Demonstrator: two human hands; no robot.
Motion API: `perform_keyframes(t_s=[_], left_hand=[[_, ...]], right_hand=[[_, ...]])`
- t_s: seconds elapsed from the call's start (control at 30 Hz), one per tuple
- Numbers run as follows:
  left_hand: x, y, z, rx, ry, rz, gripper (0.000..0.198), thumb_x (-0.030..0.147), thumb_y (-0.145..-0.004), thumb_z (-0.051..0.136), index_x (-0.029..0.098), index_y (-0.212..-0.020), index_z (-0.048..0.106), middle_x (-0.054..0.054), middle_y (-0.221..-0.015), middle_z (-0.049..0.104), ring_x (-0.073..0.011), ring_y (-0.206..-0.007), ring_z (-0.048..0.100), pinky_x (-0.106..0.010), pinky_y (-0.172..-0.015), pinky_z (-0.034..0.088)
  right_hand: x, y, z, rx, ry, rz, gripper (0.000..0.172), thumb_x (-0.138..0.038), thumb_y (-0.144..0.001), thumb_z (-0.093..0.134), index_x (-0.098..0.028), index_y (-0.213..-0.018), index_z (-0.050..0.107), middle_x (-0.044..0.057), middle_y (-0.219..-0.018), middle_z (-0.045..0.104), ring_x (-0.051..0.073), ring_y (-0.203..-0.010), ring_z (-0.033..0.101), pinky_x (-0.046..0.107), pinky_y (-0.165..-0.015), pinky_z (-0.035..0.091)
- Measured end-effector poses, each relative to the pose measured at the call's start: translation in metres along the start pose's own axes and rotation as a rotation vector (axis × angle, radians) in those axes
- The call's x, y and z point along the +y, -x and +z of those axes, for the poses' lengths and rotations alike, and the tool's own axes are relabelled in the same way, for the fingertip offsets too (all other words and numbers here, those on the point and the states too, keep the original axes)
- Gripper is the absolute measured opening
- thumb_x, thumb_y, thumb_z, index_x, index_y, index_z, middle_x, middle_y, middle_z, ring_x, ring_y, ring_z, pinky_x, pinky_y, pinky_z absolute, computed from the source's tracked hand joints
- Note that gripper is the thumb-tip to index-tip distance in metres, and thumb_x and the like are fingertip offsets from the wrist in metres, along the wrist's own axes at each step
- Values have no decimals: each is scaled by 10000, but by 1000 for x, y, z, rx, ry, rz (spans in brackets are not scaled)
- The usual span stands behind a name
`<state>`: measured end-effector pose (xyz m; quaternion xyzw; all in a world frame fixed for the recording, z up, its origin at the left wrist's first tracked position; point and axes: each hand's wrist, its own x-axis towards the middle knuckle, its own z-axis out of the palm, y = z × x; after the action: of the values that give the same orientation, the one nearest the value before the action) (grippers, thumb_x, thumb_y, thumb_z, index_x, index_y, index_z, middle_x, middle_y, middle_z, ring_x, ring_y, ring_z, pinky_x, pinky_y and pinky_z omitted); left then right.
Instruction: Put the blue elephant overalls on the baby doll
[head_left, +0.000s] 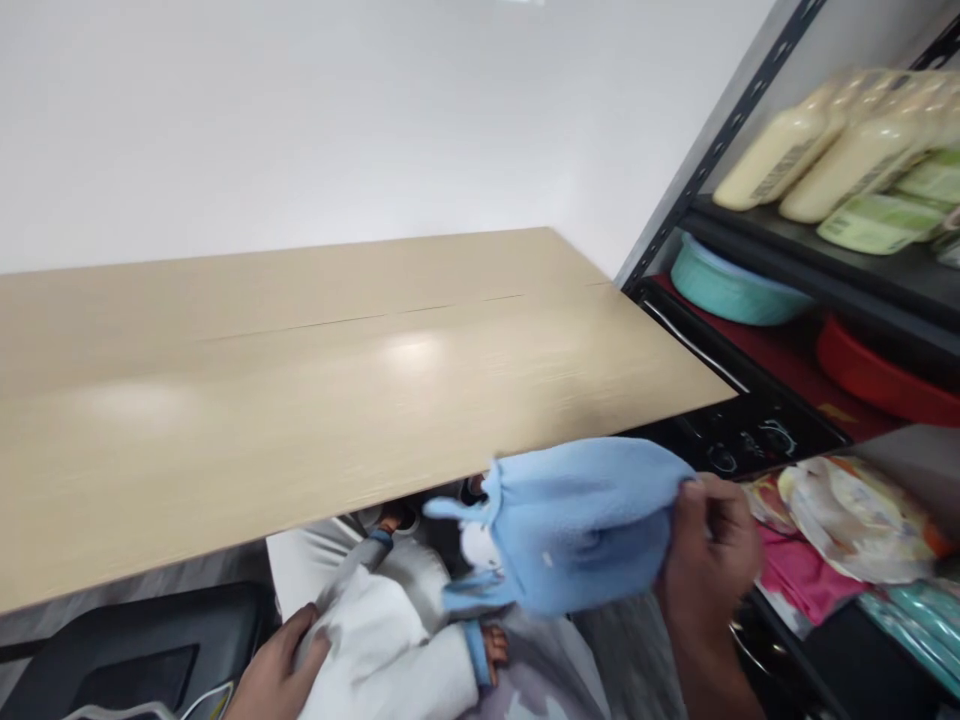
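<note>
A doll (382, 640) in a white top with blue cuffs lies in the lap area below the table's front edge. One small brown doll hand (493, 645) sticks out of the nearer sleeve. My left hand (281, 670) grips the white top at its left side; part of the hold is cut off by the frame. My right hand (709, 555) pinches the right end of a light blue cloth cap (585, 530), held up in the air. Two thin ties and a white patch show at the cap's left end. The doll's head is not visible.
A pale wooden tabletop (337, 370) spans the middle. On the left stands a dark grey chair or case (142, 650). At right, a shelf (847, 260) bears cream bottles (832, 170), a teal basin (739, 285) and a red basin (885, 375). Packaged goods (862, 515) lie below.
</note>
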<state>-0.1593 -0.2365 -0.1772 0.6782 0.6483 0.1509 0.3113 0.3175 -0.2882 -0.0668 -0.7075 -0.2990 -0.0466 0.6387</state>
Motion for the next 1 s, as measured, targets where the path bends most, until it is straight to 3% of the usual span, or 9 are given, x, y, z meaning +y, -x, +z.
perform_keyframes(t_s=[0.1,0.23,0.4,0.6,0.67,0.8,0.87,0.93,1.0], left_hand=[[-2,-1,1,-17,-3,-15,382,571,-768,658,250,-924,794,-108,-1000,887,-383,-1036,858,-406,-906,720],[-1,-2,1,-44,13,-19,402,566,-782,658,235,-956,806,-118,-1048,886,-382,-1057,855,-414,-954,709],[2,-1,-1,-48,16,-7,403,564,-794,660,234,-967,812,-119,-1045,887,-373,-1039,857,-400,-931,712],[6,-2,-1,-29,8,1,381,567,-773,655,253,-929,803,-110,-1004,888,-370,-1019,859,-390,-910,714],[6,-3,0,-29,8,-1,368,564,-773,654,261,-921,802,-105,-996,888,-369,-1016,860,-388,-910,713],[5,-4,0,-53,10,-3,386,563,-783,657,249,-944,812,-106,-1023,889,-364,-1032,859,-380,-925,710],[5,-4,-1,-67,10,-11,402,565,-788,660,237,-957,820,-114,-1050,888,-368,-1050,857,-388,-947,706],[6,-4,-2,-79,16,-27,418,569,-796,664,226,-969,828,-122,-1068,886,-375,-1066,854,-402,-967,703],[8,-4,-3,-92,36,-39,436,583,-805,675,218,-982,835,-122,-1063,885,-378,-1074,853,-408,-966,704]], right_hand=[[59,0,17,-41,109,29,563,-762,-947,682,-206,-870,642,24,-819,638,208,-777,594,341,-754,502],[139,20,33,-188,215,144,676,-875,-883,628,-200,-855,655,47,-783,671,237,-772,624,376,-765,527],[181,35,40,-184,241,190,690,-882,-882,593,-197,-923,661,71,-844,728,254,-797,680,382,-776,561],[194,9,35,-27,322,170,687,-855,-965,460,-192,-1006,635,124,-944,721,284,-896,668,423,-848,550],[198,-2,33,-37,356,155,672,-827,-972,435,-187,-1007,636,136,-948,716,292,-902,659,442,-860,545],[200,-12,33,-250,409,102,525,-726,-877,582,-208,-882,666,132,-872,719,342,-920,672,520,-925,545],[189,-6,32,-307,438,73,416,-616,-867,624,-209,-918,692,175,-970,743,408,-1043,675,588,-1004,518],[163,11,32,-366,440,20,346,-484,-891,629,-205,-1076,718,208,-1167,745,441,-1193,651,612,-1084,490],[122,36,31,-569,375,-122,388,-353,-930,625,-215,-1284,702,190,-1307,717,411,-1283,635,583,-1156,481]])
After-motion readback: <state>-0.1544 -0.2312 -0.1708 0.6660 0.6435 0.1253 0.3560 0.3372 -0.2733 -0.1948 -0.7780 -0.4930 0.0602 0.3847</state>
